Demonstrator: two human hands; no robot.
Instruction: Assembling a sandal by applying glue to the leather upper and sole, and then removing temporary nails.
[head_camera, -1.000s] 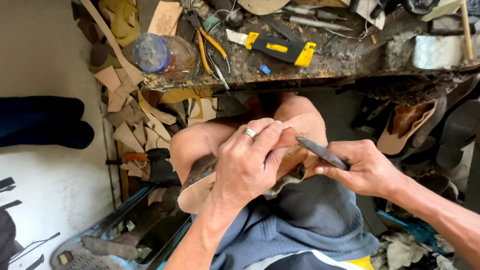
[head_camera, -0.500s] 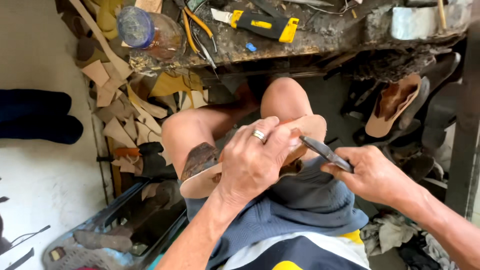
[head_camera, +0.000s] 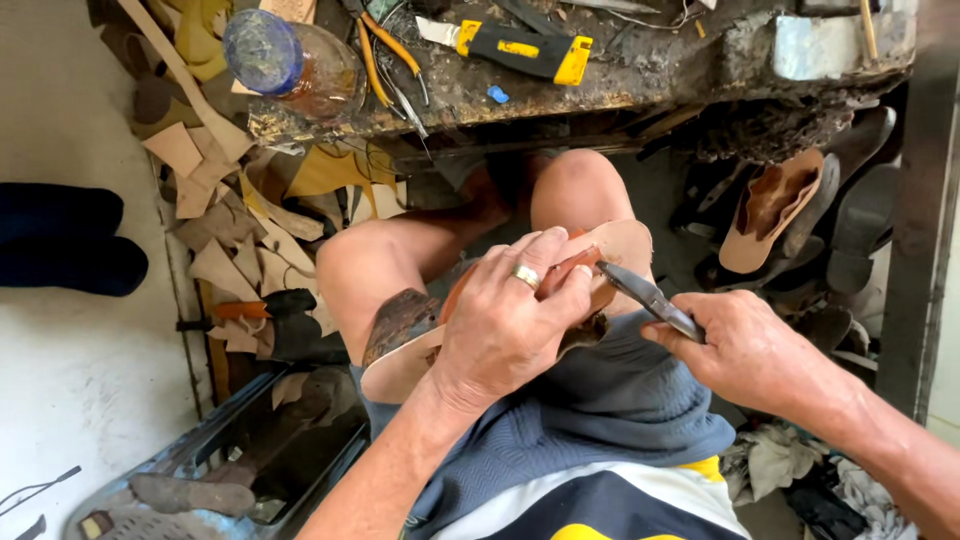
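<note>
1. Seated at a low workbench (head_camera: 640, 75), the person rests a tan leather sandal sole (head_camera: 405, 368) across the bare thighs, its toe end (head_camera: 625, 245) toward the right knee and its heel end over the left thigh.
2. Left hand (head_camera: 505, 325): clenched down over the middle of the sole, a ring on one finger, fingertips (head_camera: 580, 275) curled over the edge that is being worked.
3. Right hand (head_camera: 745, 350): grasping a slim dark metal tool (head_camera: 650, 297), seemingly a blade or pincer; its tip meets the sole's edge just beside the left fingertips. Which kind of tool it is cannot be told.
4. Hazard, slip: the tip works right next to the holding fingers, so a sudden give in the leather could drive it into them.
5. Hazard, support: the sole lies on skin and blue shorts (head_camera: 620, 400), not on a board; a push straight through could reach the thigh.
6. Hazard, grip: only one hand pins the sole, so it could twist on the lap and the edge be gouged or torn unevenly.
7. Surroundings: a yellow-and-black utility knife (head_camera: 520, 50), orange-handled pliers (head_camera: 385, 50) and a plastic bottle (head_camera: 290, 60) lie on the bench; leather offcuts (head_camera: 215, 230) are heaped at the left, finished sandals (head_camera: 775, 210) at the right.
</note>
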